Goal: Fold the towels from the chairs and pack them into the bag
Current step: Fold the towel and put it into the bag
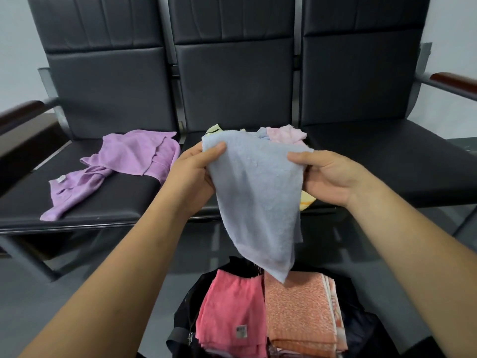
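Observation:
A light blue towel [258, 200] hangs in front of the middle chair. My left hand [193, 174] pinches its upper left corner and my right hand [333, 177] grips its upper right edge. Its lower tip dangles just above the open black bag [361, 329] on the floor. Inside the bag lie a folded pink towel [229, 306] and a folded orange towel [296, 311] side by side. A crumpled purple towel [116, 166] lies on the left chair seat. Behind the blue towel, pink [286, 134] and yellow [307, 200] towels peek out on the middle seat.
Three black padded chairs [232, 81] stand in a row against a pale wall, with wooden armrests [20, 112] at both ends. The right seat [387, 161] holds nothing. Grey floor [77, 293] surrounds the bag.

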A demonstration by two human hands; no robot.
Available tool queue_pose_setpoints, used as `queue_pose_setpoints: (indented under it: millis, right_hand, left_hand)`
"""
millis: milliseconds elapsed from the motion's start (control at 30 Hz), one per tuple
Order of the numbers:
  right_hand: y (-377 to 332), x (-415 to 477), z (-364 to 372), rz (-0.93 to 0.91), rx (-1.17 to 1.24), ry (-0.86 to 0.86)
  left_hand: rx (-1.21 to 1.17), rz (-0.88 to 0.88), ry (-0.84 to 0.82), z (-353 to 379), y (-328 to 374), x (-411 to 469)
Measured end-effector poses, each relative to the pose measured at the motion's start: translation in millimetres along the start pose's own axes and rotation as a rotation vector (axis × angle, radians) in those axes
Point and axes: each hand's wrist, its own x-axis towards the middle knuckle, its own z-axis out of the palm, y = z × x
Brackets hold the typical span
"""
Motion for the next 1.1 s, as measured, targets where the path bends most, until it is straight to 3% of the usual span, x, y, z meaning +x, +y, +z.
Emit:
queue_pose_setpoints:
  millis: [167, 267, 433, 500, 633, 733, 833, 933, 1000, 1100]
  right_hand:
    - [0.0, 1.6, -7.3, -0.111, -0.187, 0.225]
    - [-1.6, 3.1, -8.3, -0.133, -0.192, 0.263]
    - [-6.6, 1.2, -5.4, -0.134, 0.116, 0.110]
    - [-9.4, -1.3, -4.9, -0.139, 0.072, 0.065]
    - [-11.1, -4.3, -7.1, -0.207, -0.207, 0.251]
    - [-9.6, -5.7, -7.8, -0.212, -0.377, 0.300]
    - [-8.0, -4.9, -4.7, -0.190, -0.236, 0.282]
    - [-10.3, -4.2, -2.9, -0.161, -0.003, 0.157]
    - [-12.0, -4.3, -4.6, -0.128, 0.010, 0.043]
    - [-12.6, -4.4, -6.8, -0.108, -0.081, 0.092]
  left_hand:
    - [0.168, 0.039, -0.030, -0.9, -1.9, -1.8]
    - [0.306, 0.064, 0.054, -5.3, -2.3, 0.4]
    - [0.376, 0.108, 0.097, -10.1, -2.2, 2.0]
    - [0.358, 0.123, 0.056, -10.0, 0.0, 0.7]
    - [0.495, 0.184, 0.076, -13.0, 2.2, 0.9]
    - [0.557, 0.224, 0.151, -9.4, 1.4, -0.2]
    - [0.471, 0.167, 0.191, -7.6, 3.1, 0.2]
    - [0.330, 0.112, 0.072, -10.3, 6.1, -0.1]
    - [0.362, 0.121, -0.021, -13.7, 6.6, 0.0]
    - [0.557, 0.186, 0.074, -19.5, 5.9, 2.4]
